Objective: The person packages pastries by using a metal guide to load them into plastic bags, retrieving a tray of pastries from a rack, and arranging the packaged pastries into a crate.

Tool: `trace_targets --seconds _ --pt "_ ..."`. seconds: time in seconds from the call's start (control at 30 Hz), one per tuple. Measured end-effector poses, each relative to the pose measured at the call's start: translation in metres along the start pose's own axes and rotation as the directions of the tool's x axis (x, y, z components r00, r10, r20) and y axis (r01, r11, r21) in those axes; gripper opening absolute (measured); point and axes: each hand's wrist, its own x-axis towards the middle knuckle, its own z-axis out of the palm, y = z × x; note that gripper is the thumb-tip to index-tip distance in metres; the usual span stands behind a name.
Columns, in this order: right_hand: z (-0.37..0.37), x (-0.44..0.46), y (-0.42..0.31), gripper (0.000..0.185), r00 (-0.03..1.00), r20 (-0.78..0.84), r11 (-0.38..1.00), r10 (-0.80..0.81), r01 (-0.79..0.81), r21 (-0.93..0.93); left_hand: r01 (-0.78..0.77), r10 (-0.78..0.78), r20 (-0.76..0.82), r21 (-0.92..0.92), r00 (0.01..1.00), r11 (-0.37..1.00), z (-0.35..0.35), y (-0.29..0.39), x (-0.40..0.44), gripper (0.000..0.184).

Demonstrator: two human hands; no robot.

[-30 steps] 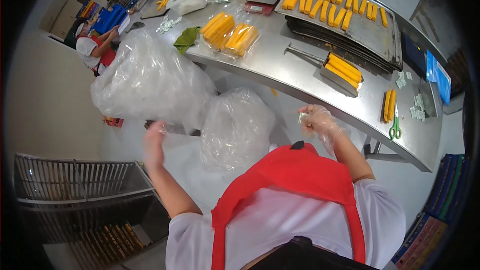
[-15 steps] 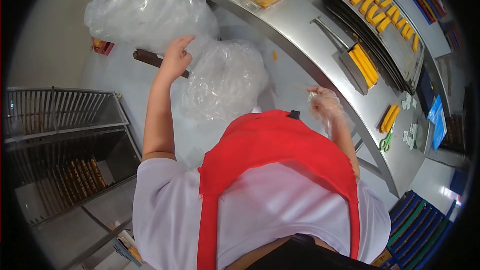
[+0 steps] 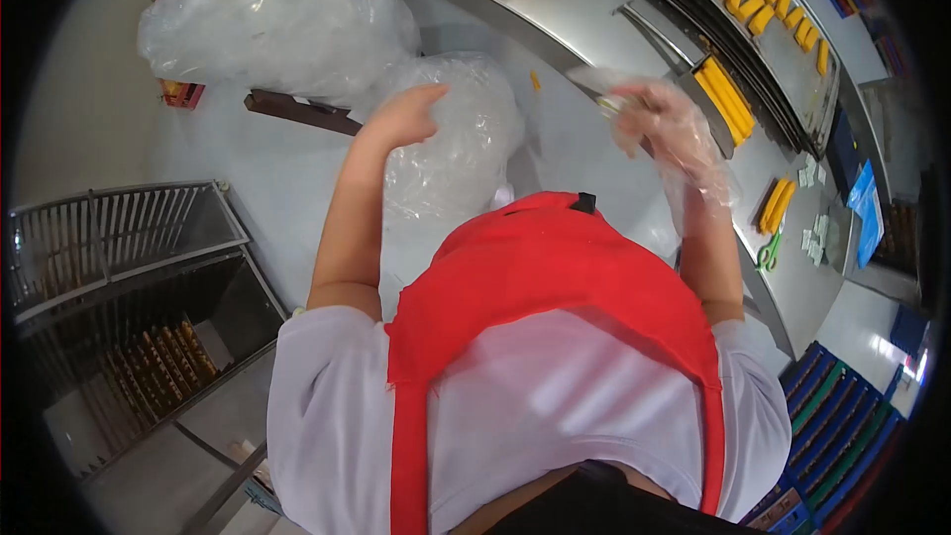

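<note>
Fingers of the left hand (image 3: 404,119), loosely curled, one extended, hold nothing visible; the gloved right hand's (image 3: 666,124) bent fingers pinch a blurred packet (image 3: 611,105) at their tips, near the bench's (image 3: 555,12) near edge. Beyond, yellow sticks (image 3: 728,99) fill a metal scoop (image 3: 707,117).

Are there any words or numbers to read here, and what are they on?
No text can be read.
Small green-and-white packets on the steel table: too small.
Small pale packet at the plastic-gloved right hand: too blurred.
Shiny blue plastic packet: no readable print.
Red-and-yellow box on the floor: too small and blurred.
</note>
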Motion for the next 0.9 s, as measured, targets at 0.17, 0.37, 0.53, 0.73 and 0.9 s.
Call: trace_targets --seconds 0.17,0.37,0.53,0.73,0.9 --pt "0.074 0.043 -0.024 0.026 0.777 0.426 0.41 -0.464 0.615 -0.674 -0.224 0.223 0.095 0.001 0.97 0.975 0.021 0.045 0.025 0.061" --pt "0.084 0.052 -0.013 0.032 0.925 0.352 0.33 -0.143 0.38 -0.864 -0.493 0.492 -0.107 0.015 0.864 0.87 0.006 0.042 0.01 0.06" --pt "0.05 0.053 -0.012 0.03 0.916 -0.4 0.99 -0.033 -0.025 -0.139 -0.17 0.147 -0.106 -0.254 0.983 0.952 -0.057 0.056 -0.032 0.063" --pt "-0.055 0.14 0.08 0.059 0.495 -0.711 0.256 0.499 0.7 0.667 -0.242 0.205 -0.144 -0.322 0.968 0.915 -0.104 0.083 -0.038 0.063" --pt "-0.08 0.15 0.056 0.056 0.462 -0.749 0.112 0.475 0.812 0.572 -0.579 0.58 -0.317 0.108 0.751 0.808 -0.121 0.142 -0.008 0.062"
